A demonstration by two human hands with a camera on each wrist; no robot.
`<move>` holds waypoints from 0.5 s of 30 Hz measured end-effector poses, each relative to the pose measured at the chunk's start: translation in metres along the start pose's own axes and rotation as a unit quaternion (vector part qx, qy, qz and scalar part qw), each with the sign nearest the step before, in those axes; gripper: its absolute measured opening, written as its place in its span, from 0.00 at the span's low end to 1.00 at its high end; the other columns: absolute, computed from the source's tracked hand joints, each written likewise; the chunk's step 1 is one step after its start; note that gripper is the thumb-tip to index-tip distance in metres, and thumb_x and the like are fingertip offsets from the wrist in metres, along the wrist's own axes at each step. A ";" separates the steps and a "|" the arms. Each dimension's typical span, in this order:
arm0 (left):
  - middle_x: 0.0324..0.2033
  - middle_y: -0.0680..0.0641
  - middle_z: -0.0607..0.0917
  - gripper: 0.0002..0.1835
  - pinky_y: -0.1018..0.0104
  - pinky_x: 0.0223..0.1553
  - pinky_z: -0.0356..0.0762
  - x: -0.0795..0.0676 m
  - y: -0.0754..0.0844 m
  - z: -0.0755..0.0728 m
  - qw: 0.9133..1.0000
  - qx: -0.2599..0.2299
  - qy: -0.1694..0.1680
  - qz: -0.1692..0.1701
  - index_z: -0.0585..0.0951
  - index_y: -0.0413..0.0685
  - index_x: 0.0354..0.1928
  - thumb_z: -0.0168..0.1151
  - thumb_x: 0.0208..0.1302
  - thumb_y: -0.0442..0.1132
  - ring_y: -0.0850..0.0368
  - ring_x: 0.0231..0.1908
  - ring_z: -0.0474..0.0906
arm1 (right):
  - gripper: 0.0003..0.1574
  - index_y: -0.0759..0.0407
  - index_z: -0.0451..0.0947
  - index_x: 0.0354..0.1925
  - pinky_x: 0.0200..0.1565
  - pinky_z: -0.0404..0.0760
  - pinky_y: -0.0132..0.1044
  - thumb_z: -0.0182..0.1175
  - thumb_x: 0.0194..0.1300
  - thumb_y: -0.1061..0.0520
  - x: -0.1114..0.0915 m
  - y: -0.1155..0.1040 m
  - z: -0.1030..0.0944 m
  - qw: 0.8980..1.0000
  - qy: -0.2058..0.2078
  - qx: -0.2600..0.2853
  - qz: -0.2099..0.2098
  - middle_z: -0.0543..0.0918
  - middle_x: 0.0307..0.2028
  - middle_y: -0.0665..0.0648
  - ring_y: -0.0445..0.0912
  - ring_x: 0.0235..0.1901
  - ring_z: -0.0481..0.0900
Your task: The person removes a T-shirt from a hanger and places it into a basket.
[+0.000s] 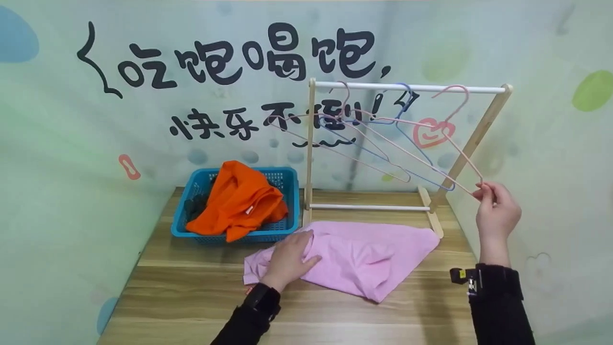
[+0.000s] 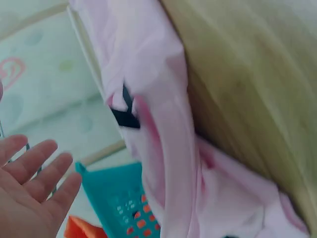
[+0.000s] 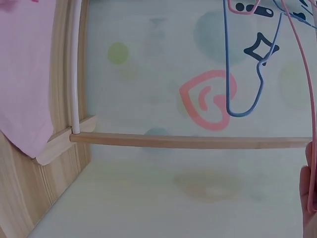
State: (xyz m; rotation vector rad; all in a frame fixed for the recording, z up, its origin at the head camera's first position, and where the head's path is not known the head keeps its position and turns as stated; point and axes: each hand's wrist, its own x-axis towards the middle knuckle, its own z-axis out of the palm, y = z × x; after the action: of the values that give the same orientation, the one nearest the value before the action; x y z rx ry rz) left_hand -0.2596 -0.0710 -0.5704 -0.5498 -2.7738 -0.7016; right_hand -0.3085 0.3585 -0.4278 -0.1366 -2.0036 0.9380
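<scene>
My right hand (image 1: 498, 208) pinches the lower corner of a pink hanger (image 1: 464, 155), whose hook overlaps the white rail near its right end. Only the edge of that hand's fingers (image 3: 307, 198) shows in the right wrist view. A pink garment (image 1: 357, 254) lies spread on the table in front of the rack. Over its left part is my left hand (image 1: 289, 261), fingers extended. The left wrist view shows this hand's fingers (image 2: 42, 171) straight and spread, with a dark tag (image 2: 126, 111) on the folded pink cloth beside them.
A wooden rack with a white rail (image 1: 373, 86) stands at the back right. Another pink hanger (image 1: 345, 98) and a blue hanger (image 1: 407, 98) hang from it. Left of it, a blue basket (image 1: 179, 218) holds orange cloth (image 1: 239, 201) and dark cloth. Printed walls enclose the wooden table (image 1: 191, 297).
</scene>
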 end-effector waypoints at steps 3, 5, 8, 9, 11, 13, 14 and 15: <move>0.67 0.40 0.71 0.43 0.42 0.66 0.61 -0.001 0.005 0.011 1.000 0.013 -0.005 0.005 0.67 0.48 0.72 0.64 0.61 0.62 0.41 0.67 0.64 | 0.14 0.69 0.84 0.43 0.38 0.70 0.18 0.59 0.72 0.58 0.006 -0.007 0.011 1.000 -0.015 -0.005 -0.015 0.86 0.34 0.65 0.18 0.29 0.70; 0.68 0.39 0.69 0.45 0.39 0.66 0.59 -0.002 0.008 0.019 1.000 0.022 0.001 0.001 0.65 0.50 0.73 0.65 0.59 0.64 0.39 0.68 0.61 | 0.14 0.69 0.84 0.43 0.37 0.68 0.19 0.59 0.72 0.58 0.008 -0.012 0.017 0.999 -0.024 -0.007 -0.020 0.86 0.34 0.65 0.18 0.29 0.69; 0.70 0.40 0.67 0.48 0.39 0.67 0.56 -0.003 0.012 0.030 0.999 0.040 0.012 -0.008 0.64 0.51 0.74 0.65 0.56 0.67 0.38 0.70 0.58 | 0.13 0.69 0.83 0.43 0.38 0.67 0.24 0.59 0.71 0.59 0.013 -0.018 0.028 0.999 -0.032 -0.013 -0.036 0.86 0.33 0.65 0.28 0.29 0.74; 0.70 0.40 0.67 0.49 0.39 0.68 0.54 -0.003 0.014 0.034 0.999 0.048 0.013 -0.014 0.63 0.52 0.75 0.64 0.56 0.68 0.38 0.70 0.57 | 0.12 0.69 0.84 0.43 0.38 0.67 0.26 0.59 0.71 0.59 0.014 -0.020 0.032 0.999 -0.035 -0.015 -0.039 0.86 0.33 0.65 0.33 0.30 0.77; 0.71 0.41 0.65 0.51 0.39 0.69 0.52 -0.004 0.017 0.041 0.998 0.061 0.016 -0.024 0.62 0.53 0.75 0.63 0.55 0.70 0.37 0.71 0.55 | 0.13 0.69 0.83 0.42 0.38 0.68 0.31 0.59 0.71 0.58 0.017 -0.024 0.038 0.998 -0.040 -0.018 -0.053 0.86 0.32 0.65 0.45 0.32 0.80; 0.72 0.41 0.64 0.52 0.38 0.69 0.50 -0.005 0.019 0.047 0.997 0.067 0.016 -0.035 0.61 0.54 0.76 0.63 0.54 0.71 0.36 0.72 0.53 | 0.13 0.68 0.83 0.42 0.39 0.69 0.35 0.60 0.71 0.58 0.019 -0.027 0.044 0.997 -0.046 -0.019 -0.062 0.85 0.32 0.65 0.54 0.33 0.82; 0.72 0.41 0.63 0.53 0.38 0.69 0.49 -0.005 0.021 0.050 0.997 0.068 0.016 -0.041 0.60 0.54 0.76 0.63 0.54 0.72 0.35 0.72 0.52 | 0.13 0.68 0.83 0.42 0.39 0.70 0.37 0.60 0.71 0.57 0.020 -0.029 0.047 0.996 -0.051 -0.018 -0.066 0.85 0.32 0.65 0.55 0.34 0.82; 0.72 0.41 0.63 0.53 0.37 0.69 0.48 -0.005 0.022 0.052 0.997 0.067 0.014 -0.047 0.60 0.54 0.76 0.63 0.54 0.72 0.35 0.72 0.51 | 0.13 0.68 0.84 0.41 0.39 0.71 0.39 0.60 0.71 0.57 0.020 -0.031 0.051 0.996 -0.055 -0.017 -0.068 0.86 0.32 0.64 0.56 0.34 0.83</move>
State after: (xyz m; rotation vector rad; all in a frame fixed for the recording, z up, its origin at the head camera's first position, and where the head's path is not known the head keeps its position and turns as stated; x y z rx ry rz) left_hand -0.2524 -0.0287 -0.6075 -0.3811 -2.8091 -0.5327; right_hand -0.3515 0.3171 -0.4097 0.0333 -2.1027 0.8419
